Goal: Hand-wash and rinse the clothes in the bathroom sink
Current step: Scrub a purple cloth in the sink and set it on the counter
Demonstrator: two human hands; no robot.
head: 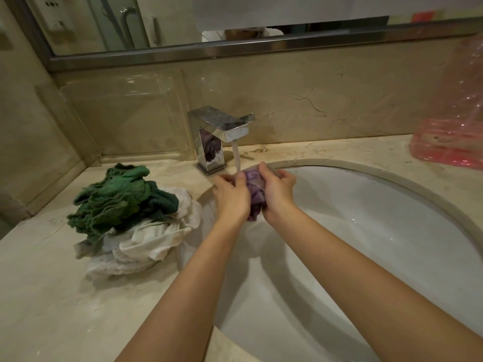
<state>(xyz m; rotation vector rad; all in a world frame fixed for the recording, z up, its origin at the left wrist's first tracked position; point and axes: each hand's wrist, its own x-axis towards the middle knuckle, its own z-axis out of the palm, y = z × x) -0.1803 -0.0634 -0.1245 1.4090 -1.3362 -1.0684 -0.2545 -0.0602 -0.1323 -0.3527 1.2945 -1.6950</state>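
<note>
Gripping a bunched purple cloth [253, 190] from either side, the left hand [230, 195] and the right hand [277, 195] hold it between them above the back left part of the sink [379, 231]. Fingers of both hands curl round the wet fabric: the left hand's fingers wrap its near-left side, and the right hand's thumb lies over the top with the other fingers closing behind. A tail of the cloth hangs down below the two palms. Both bare forearms reach in from the lower edge of the view.

A stream of water [236, 156] falls from the square chrome faucet [218, 134] and lands on the upper left of the cloth, just beside the left hand's fingertips. The faucet stands on the marble surface [52, 296] at the sink's back left rim.

Left of the sink, on the surface, lies a pile of laundry: a crumpled green cloth [120, 198] resting on top of a rumpled white cloth [146, 241], whose edge comes close to the sink's rim.

At the far right of the surface sits a translucent pink plastic bag [454, 126], against the wall. A mirror [183, 19] with a metal frame runs along the wall above.
</note>
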